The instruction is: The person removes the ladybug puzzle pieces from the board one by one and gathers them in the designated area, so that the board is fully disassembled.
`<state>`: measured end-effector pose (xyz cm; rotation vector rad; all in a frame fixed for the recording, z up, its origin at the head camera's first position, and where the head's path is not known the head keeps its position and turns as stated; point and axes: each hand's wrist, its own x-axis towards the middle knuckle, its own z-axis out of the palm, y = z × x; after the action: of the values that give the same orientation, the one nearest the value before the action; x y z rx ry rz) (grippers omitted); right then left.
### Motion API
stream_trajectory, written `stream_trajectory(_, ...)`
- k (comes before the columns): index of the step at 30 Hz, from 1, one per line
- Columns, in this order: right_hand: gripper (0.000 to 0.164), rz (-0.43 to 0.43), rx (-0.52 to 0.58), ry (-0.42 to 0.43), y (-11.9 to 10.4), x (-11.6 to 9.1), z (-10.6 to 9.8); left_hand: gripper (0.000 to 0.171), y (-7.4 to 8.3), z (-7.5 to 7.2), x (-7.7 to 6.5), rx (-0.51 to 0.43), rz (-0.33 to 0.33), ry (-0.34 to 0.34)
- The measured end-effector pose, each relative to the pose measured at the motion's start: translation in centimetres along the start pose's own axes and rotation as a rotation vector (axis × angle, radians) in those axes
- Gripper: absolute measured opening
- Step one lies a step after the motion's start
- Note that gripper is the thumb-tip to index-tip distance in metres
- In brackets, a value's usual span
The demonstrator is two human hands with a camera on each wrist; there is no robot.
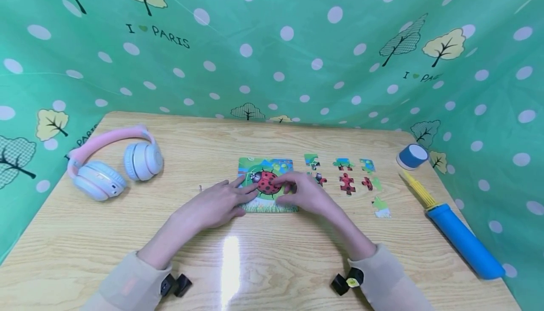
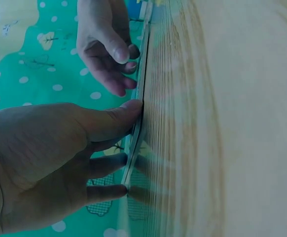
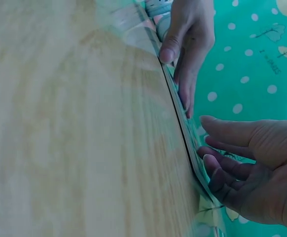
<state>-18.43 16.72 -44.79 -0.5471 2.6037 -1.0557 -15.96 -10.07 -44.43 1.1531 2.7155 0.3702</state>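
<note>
A ladybug jigsaw puzzle board (image 1: 276, 207) lies flat on the table, red and black on green with a blue corner. My left hand (image 1: 216, 203) rests at its left side, fingers extended over the picture. In the left wrist view, that hand's thumb (image 2: 131, 106) lies at the board's edge. My right hand (image 1: 308, 192) is over the board's right side, fingers bent, fingertips close over the ladybug. No piece shows between thumb and fingers in the right wrist view. Right of the board lie loose puzzle pieces, among them a red spotted piece (image 1: 347, 184) and a green-and-white piece (image 1: 381, 208).
Pink and white headphones (image 1: 143, 161) lie at the left. At the right are a round blue-and-white container (image 1: 412, 156) and a blue hand pump (image 1: 463, 240) with a yellow nozzle. Behind the wooden table (image 1: 272, 273) hangs a green dotted cloth (image 1: 263, 65).
</note>
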Motion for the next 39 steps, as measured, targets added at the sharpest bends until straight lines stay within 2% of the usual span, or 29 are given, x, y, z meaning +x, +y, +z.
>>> stream_trajectory(9,0.051,-0.048,-0.078,-0.008,-0.5,0.0,0.6,0.056,0.0,0.0,0.0,-0.005,-0.001,0.004)
stream_trajectory(16,0.052,-0.042,-0.111,-0.001,-0.7,-0.1,0.8,0.056,0.0,0.0,0.0,-0.013,-0.007,-0.010)
stream_trajectory(39,0.041,0.002,-0.087,0.012,-0.6,-0.1,1.1,0.055,0.2,0.0,0.0,-0.013,-0.017,-0.006)
